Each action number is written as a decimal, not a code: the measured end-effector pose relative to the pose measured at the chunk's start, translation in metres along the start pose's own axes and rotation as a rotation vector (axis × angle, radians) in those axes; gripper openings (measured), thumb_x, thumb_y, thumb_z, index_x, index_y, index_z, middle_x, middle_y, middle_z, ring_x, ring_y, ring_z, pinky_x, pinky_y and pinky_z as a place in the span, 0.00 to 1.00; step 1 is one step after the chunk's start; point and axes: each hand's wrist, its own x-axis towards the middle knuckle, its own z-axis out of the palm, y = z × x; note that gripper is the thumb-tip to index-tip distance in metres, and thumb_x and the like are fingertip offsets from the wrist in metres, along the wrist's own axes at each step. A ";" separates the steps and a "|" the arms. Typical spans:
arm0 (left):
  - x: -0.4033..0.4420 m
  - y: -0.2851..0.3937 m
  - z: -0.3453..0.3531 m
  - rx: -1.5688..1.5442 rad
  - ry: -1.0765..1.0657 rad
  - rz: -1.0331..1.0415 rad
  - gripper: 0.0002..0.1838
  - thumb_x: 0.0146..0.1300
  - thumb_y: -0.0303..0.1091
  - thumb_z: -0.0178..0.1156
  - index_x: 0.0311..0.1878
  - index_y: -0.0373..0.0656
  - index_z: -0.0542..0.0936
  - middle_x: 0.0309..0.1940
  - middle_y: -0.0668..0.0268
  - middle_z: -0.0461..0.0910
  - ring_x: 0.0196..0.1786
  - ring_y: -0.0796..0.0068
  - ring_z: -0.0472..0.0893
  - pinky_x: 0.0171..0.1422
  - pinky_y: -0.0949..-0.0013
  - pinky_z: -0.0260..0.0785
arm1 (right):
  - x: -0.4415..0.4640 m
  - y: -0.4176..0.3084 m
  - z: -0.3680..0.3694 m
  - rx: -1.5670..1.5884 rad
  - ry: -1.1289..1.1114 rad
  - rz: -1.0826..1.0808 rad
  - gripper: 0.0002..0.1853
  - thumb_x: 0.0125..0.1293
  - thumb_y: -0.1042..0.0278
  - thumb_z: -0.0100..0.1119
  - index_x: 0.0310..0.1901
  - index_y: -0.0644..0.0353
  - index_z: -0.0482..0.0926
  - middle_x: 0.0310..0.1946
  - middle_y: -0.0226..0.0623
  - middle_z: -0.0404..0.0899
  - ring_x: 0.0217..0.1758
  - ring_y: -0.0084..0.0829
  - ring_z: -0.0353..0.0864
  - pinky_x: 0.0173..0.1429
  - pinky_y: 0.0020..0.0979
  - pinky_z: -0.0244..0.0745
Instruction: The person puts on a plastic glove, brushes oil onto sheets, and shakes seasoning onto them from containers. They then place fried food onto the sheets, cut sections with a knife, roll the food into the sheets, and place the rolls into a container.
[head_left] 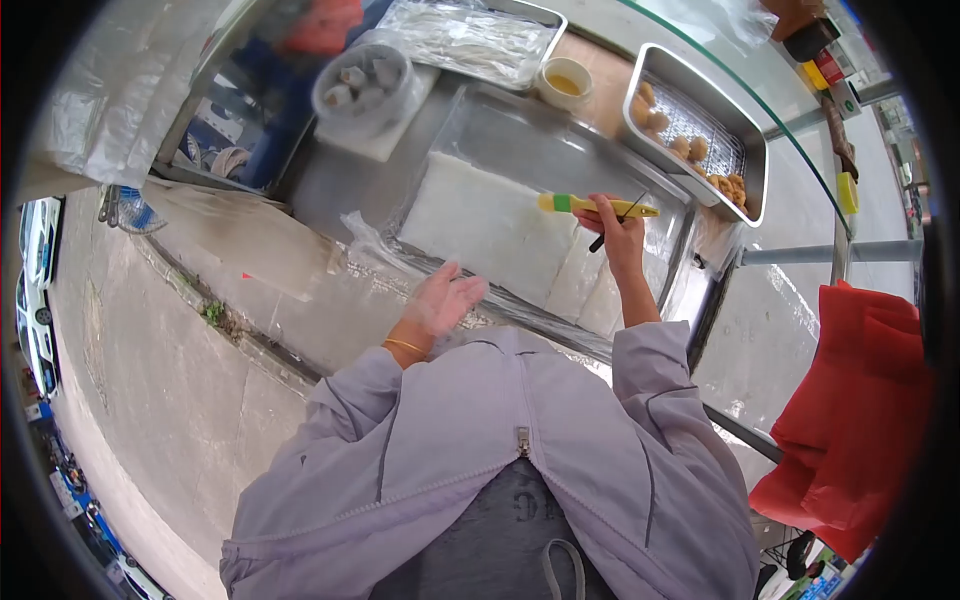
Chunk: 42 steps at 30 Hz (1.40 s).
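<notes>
My right hand [618, 238] grips a yellow pastry brush [552, 203] with a green band, its head pointing left. A thin dark stick [598, 243] also crosses that hand; whether it is held or part of something else I cannot tell. Below the brush lies a flat white sheet [470, 225] in a shallow metal tray [480, 118]. My left hand [447, 297], in what looks like a clear plastic glove, is near the tray's front edge, fingers stretched out and holding nothing. Clear plastic film [375, 240] bunches along that edge.
Behind stand a round clear tub [340, 100] of grey-white pieces, a film-covered tray [470, 40] and a small cup [565, 84] of yellow liquid. A deep metal pan [755, 200] holds fried brown pieces on a rack. A glass edge [740, 90] and red bags [840, 420] are at right.
</notes>
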 end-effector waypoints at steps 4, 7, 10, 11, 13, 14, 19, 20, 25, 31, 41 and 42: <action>0.011 0.010 -0.024 -0.048 -0.050 0.029 0.38 0.76 0.43 0.47 0.75 0.34 0.39 0.67 0.37 0.59 0.69 0.46 0.66 0.76 0.52 0.61 | -0.025 0.014 0.072 -0.001 -0.355 0.152 0.16 0.72 0.65 0.58 0.49 0.75 0.78 0.39 0.47 0.83 0.40 0.34 0.88 0.45 0.28 0.86; 0.012 0.023 -0.034 -0.134 -0.203 0.017 0.39 0.77 0.43 0.46 0.76 0.36 0.36 0.68 0.36 0.58 0.69 0.44 0.66 0.76 0.52 0.61 | -0.017 0.035 0.093 -0.069 -0.376 0.127 0.16 0.72 0.67 0.58 0.49 0.76 0.78 0.39 0.48 0.83 0.40 0.34 0.88 0.44 0.28 0.86; 0.008 0.035 -0.032 -0.107 -0.061 0.064 0.39 0.77 0.43 0.46 0.77 0.37 0.35 0.68 0.35 0.58 0.69 0.43 0.66 0.75 0.51 0.62 | 0.021 0.020 0.078 -0.043 -0.148 0.023 0.16 0.72 0.66 0.58 0.49 0.75 0.78 0.38 0.48 0.84 0.39 0.36 0.89 0.43 0.27 0.86; 0.009 0.039 -0.036 -0.133 -0.054 0.078 0.39 0.77 0.43 0.45 0.77 0.38 0.35 0.68 0.34 0.57 0.69 0.43 0.66 0.74 0.51 0.63 | 0.026 0.016 0.077 -0.016 -0.138 0.044 0.16 0.72 0.66 0.57 0.48 0.75 0.78 0.38 0.48 0.84 0.39 0.36 0.89 0.43 0.27 0.86; 0.011 0.042 -0.039 -0.169 -0.052 0.089 0.39 0.77 0.42 0.45 0.77 0.38 0.35 0.68 0.34 0.57 0.68 0.42 0.66 0.74 0.50 0.63 | 0.022 -0.003 0.090 0.020 -0.186 0.086 0.15 0.72 0.66 0.57 0.48 0.74 0.78 0.38 0.48 0.84 0.39 0.36 0.88 0.44 0.27 0.86; 0.011 0.043 -0.038 -0.182 -0.038 0.082 0.38 0.77 0.42 0.46 0.77 0.37 0.37 0.67 0.35 0.58 0.66 0.43 0.68 0.72 0.51 0.66 | 0.011 -0.004 0.105 0.032 -0.245 0.106 0.15 0.72 0.66 0.57 0.48 0.74 0.78 0.38 0.48 0.84 0.40 0.36 0.88 0.44 0.27 0.86; 0.008 0.062 -0.037 -0.188 0.003 0.057 0.38 0.76 0.42 0.47 0.76 0.36 0.39 0.64 0.35 0.62 0.63 0.45 0.71 0.69 0.53 0.69 | 0.015 0.027 0.133 -0.311 -0.382 -0.030 0.15 0.72 0.65 0.58 0.47 0.73 0.79 0.38 0.45 0.85 0.38 0.30 0.88 0.42 0.26 0.83; 0.007 0.065 -0.040 -0.187 0.000 0.067 0.37 0.76 0.42 0.48 0.76 0.36 0.40 0.63 0.36 0.62 0.62 0.45 0.72 0.68 0.53 0.70 | 0.028 0.024 0.130 -0.381 -0.320 -0.109 0.15 0.72 0.65 0.58 0.47 0.72 0.80 0.38 0.45 0.85 0.38 0.27 0.87 0.42 0.25 0.83; 0.008 0.069 -0.047 -0.172 -0.009 0.076 0.36 0.76 0.42 0.48 0.75 0.35 0.42 0.58 0.39 0.67 0.56 0.48 0.76 0.63 0.56 0.75 | 0.024 -0.010 0.160 -0.676 -0.376 -0.775 0.06 0.68 0.69 0.59 0.45 0.58 0.81 0.42 0.44 0.82 0.39 0.49 0.82 0.42 0.39 0.77; 0.018 0.081 -0.069 -0.223 -0.257 -0.010 0.29 0.76 0.41 0.46 0.71 0.35 0.51 0.57 0.40 0.69 0.55 0.48 0.77 0.65 0.54 0.74 | -0.045 0.030 0.183 -0.522 -0.711 -0.423 0.08 0.65 0.73 0.62 0.45 0.60 0.81 0.39 0.44 0.83 0.39 0.46 0.84 0.42 0.37 0.78; -0.002 0.078 -0.044 -0.009 -0.021 0.041 0.20 0.71 0.39 0.58 0.58 0.38 0.67 0.49 0.56 0.74 0.49 0.63 0.78 0.54 0.63 0.77 | 0.106 -0.041 0.119 0.303 0.221 -0.170 0.17 0.74 0.65 0.55 0.53 0.75 0.75 0.42 0.46 0.81 0.43 0.34 0.87 0.46 0.25 0.85; -0.005 0.080 -0.038 0.017 -0.050 0.049 0.20 0.71 0.39 0.58 0.58 0.38 0.67 0.49 0.56 0.74 0.49 0.63 0.78 0.54 0.63 0.77 | 0.119 -0.050 0.111 0.315 0.235 -0.205 0.17 0.74 0.65 0.55 0.53 0.75 0.75 0.42 0.46 0.81 0.43 0.34 0.87 0.46 0.25 0.85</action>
